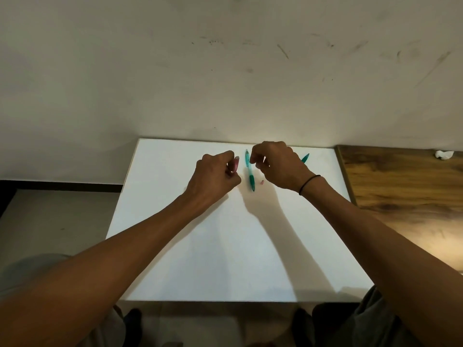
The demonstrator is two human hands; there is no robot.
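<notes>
A teal pen point(250, 172) lies on the white table point(225, 246), pointing away from me, between my two hands. My left hand point(213, 176) is curled around a pink pen point(236, 163), whose end sticks out past the fingers. My right hand point(278, 166) hovers just right of the teal pen with its fingertips curled together; whether they pinch something small is not visible. A tiny pink piece point(262, 182) lies on the table under that hand. A second teal pen point(305, 158) pokes out behind my right hand, mostly hidden.
A scuffed wall runs along the table's far edge. A wooden table point(400, 191) adjoins on the right, with a crumpled white scrap point(444, 154) at its back. Floor lies to the left, and my knees are below the near edge.
</notes>
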